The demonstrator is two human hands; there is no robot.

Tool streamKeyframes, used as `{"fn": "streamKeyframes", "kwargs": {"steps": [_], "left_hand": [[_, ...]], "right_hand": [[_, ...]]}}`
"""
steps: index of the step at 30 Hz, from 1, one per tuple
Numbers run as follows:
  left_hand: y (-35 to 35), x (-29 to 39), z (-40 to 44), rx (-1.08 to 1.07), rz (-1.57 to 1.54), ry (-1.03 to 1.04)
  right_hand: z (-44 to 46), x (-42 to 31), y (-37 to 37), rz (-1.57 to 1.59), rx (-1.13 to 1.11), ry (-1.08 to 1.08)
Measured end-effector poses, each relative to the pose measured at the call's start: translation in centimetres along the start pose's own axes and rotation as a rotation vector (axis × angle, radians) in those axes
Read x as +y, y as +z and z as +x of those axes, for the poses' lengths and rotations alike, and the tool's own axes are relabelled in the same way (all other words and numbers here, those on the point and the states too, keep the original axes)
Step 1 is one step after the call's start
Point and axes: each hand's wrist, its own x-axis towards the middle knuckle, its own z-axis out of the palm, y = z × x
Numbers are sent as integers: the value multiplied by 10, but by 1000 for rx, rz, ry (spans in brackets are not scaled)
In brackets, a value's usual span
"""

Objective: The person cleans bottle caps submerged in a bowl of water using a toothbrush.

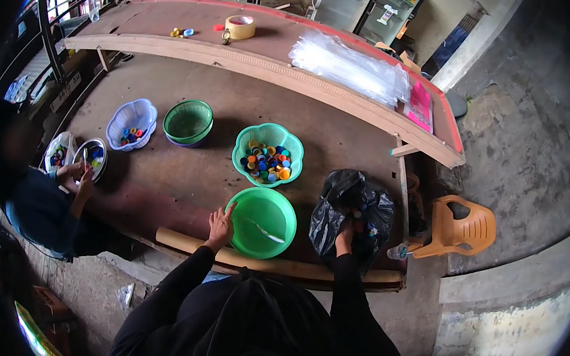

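Observation:
My left hand (221,226) rests against the left rim of a bright green basin (276,207), its fingers apart. A light-coloured tool, perhaps a knife or spoon, lies inside the basin. On the right, my right hand (344,239) reaches into the mouth of a black plastic bag (329,211) that holds colourful bottle caps (365,228); its fingers are hidden among the plastic. Just behind the basin stands a mint-green scalloped basket (240,149) filled with caps of several colours.
A co-worker (48,206) sits at the left beside a metal bowl (102,143). Further back are a lilac basket (116,124) and stacked green baskets (188,120). A raised shelf (267,63) bears tape (240,28) and clear plastic bags (347,69). An orange chair (465,232) stands right.

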Motion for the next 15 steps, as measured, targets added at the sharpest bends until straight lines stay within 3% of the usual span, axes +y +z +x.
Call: {"fn": "streamKeyframes", "kwargs": {"steps": [4, 6, 8, 15], "left_hand": [[9, -9, 0, 24, 29, 43], [5, -5, 1, 18, 29, 22], [5, -5, -1, 26, 13, 42], [7, -5, -2, 77, -3, 45]], "right_hand": [[-13, -9, -56, 221, -183, 125], [-13, -8, -64, 735, -86, 355], [-9, 0, -74, 960, -101, 403], [-99, -126, -138, 1353, -394, 55]]}}
